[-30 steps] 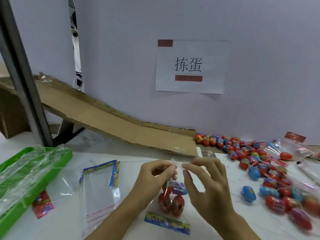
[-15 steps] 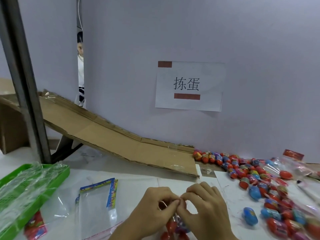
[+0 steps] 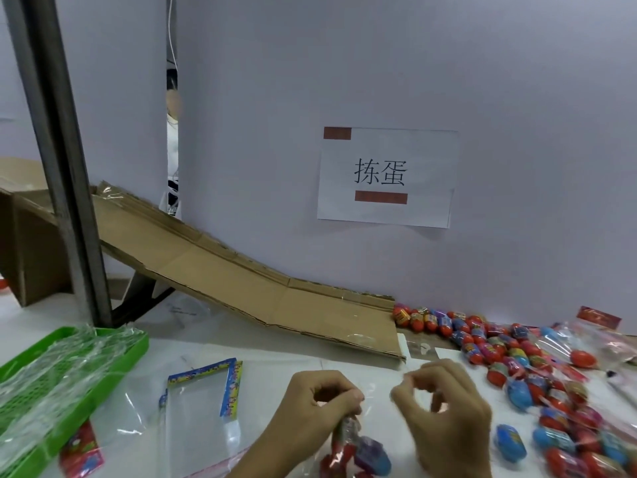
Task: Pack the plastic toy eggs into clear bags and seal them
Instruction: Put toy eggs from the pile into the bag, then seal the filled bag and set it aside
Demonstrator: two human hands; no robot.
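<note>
My left hand (image 3: 319, 405) pinches the top of a clear bag (image 3: 351, 446) that hangs below it with red and blue toy eggs inside. My right hand (image 3: 444, 408) is beside it, a little apart, thumb and fingers curled together; it looks blurred and whether it pinches the bag's clear flap is unclear. A heap of loose red and blue toy eggs (image 3: 510, 353) spreads over the table at the right. One blue egg (image 3: 509, 443) lies alone near my right wrist. An empty clear bag (image 3: 203, 419) with a coloured printed border lies flat to the left of my hands.
A green plastic basket (image 3: 134, 346) with clear bags stands at the left. A cardboard ramp (image 3: 241, 281) slopes down from the left to the egg heap. A dark metal post (image 3: 58, 160) rises at the left. Filled bags (image 3: 586, 343) lie at the far right.
The camera has tilted up, so my hands sit lower in view. My hands met at the bag's top half a second ago and have now drawn apart.
</note>
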